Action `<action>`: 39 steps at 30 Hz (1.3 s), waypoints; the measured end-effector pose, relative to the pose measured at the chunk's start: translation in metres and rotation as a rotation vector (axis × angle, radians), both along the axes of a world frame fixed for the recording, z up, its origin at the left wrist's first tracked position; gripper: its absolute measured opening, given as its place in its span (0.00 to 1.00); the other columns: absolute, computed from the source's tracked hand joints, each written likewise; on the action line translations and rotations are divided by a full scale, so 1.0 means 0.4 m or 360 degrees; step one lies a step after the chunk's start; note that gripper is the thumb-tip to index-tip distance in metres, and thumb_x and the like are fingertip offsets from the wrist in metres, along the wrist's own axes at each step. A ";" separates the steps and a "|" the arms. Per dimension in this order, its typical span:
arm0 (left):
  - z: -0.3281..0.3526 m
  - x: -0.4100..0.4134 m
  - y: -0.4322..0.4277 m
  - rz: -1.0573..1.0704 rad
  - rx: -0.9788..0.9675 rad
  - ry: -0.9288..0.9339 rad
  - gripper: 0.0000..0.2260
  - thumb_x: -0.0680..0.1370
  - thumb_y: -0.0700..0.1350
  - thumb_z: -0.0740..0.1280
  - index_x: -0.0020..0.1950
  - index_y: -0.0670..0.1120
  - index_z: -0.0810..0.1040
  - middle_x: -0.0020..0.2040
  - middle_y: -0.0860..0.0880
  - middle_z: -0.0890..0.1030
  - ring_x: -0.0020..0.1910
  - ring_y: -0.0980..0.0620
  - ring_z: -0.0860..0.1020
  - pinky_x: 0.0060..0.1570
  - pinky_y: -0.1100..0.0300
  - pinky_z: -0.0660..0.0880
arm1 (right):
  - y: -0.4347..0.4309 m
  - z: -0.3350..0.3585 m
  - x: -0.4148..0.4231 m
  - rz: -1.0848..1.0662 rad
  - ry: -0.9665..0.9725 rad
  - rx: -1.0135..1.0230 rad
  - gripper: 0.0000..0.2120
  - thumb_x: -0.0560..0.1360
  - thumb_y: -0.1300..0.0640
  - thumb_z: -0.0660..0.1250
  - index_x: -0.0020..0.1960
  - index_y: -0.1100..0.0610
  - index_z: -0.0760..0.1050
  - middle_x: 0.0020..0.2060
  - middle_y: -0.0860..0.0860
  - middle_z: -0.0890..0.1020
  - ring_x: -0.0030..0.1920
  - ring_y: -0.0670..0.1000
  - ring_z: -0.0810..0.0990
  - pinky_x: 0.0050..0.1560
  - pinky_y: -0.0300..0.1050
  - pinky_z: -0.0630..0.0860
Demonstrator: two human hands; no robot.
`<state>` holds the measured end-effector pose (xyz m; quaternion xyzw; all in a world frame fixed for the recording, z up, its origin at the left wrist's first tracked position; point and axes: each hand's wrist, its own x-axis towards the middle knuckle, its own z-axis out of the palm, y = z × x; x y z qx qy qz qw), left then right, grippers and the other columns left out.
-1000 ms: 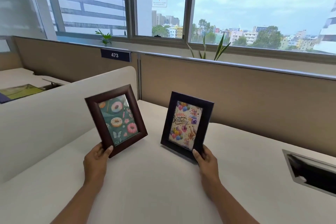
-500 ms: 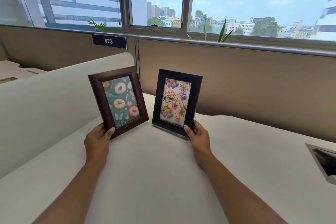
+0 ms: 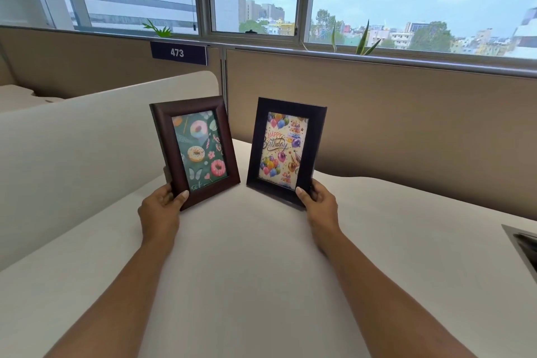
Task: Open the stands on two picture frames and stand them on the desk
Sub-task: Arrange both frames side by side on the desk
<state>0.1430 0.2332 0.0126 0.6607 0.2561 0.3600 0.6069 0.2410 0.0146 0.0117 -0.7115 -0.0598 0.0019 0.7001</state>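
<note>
Both frames have come upright and closer together since the earlier view, near the back of the desk [image 3: 261, 256]. Each stands on its short edge, long axis vertical, pictures facing the person. Brown frame [image 3: 195, 151] tilts slightly left; left hand [image 3: 161, 209] pinches its lower left corner. Right hand [image 3: 319, 200] grips the black frame [image 3: 286, 150] at its lower right corner. Whether the stands behind are open is hidden.

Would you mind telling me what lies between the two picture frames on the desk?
Nothing: in the head view only bare white desk shows between the donut frame and the birthday frame.
</note>
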 end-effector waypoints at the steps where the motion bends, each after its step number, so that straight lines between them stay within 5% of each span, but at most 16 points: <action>1: 0.000 0.001 0.000 0.0000 -0.0002 0.0008 0.19 0.72 0.32 0.67 0.63 0.36 0.72 0.62 0.37 0.76 0.53 0.50 0.75 0.59 0.59 0.69 | 0.000 0.001 -0.001 -0.0010 -0.0002 -0.0006 0.19 0.75 0.60 0.63 0.66 0.59 0.68 0.63 0.57 0.76 0.61 0.53 0.74 0.66 0.54 0.71; 17: -0.011 0.002 0.008 0.0119 0.0137 0.0056 0.21 0.69 0.33 0.70 0.61 0.39 0.74 0.55 0.37 0.80 0.44 0.46 0.77 0.52 0.57 0.72 | 0.024 -0.009 -0.003 -0.0087 -0.0196 -0.0260 0.23 0.73 0.63 0.67 0.65 0.55 0.62 0.62 0.57 0.74 0.60 0.57 0.76 0.58 0.53 0.76; 24: -0.020 0.008 0.010 0.0074 0.0203 0.0069 0.22 0.73 0.33 0.66 0.67 0.40 0.69 0.61 0.39 0.77 0.50 0.49 0.75 0.59 0.57 0.69 | 0.023 -0.006 -0.003 -0.0086 -0.0212 -0.0236 0.20 0.77 0.61 0.59 0.69 0.58 0.63 0.65 0.57 0.73 0.64 0.56 0.72 0.62 0.54 0.73; 30: -0.024 0.012 0.033 0.0009 0.0315 0.0206 0.22 0.75 0.35 0.63 0.69 0.41 0.65 0.66 0.40 0.73 0.62 0.43 0.74 0.66 0.53 0.67 | 0.021 -0.017 0.005 -0.0105 -0.0191 -0.0213 0.20 0.79 0.60 0.55 0.71 0.58 0.60 0.67 0.57 0.71 0.68 0.54 0.68 0.64 0.52 0.71; 39: -0.022 -0.004 0.091 -0.0155 0.0347 0.0245 0.22 0.76 0.35 0.61 0.70 0.42 0.64 0.66 0.48 0.71 0.66 0.48 0.70 0.68 0.56 0.63 | 0.020 -0.020 0.009 -0.0091 -0.0165 -0.0212 0.21 0.79 0.61 0.53 0.72 0.58 0.57 0.69 0.56 0.68 0.70 0.54 0.66 0.66 0.51 0.69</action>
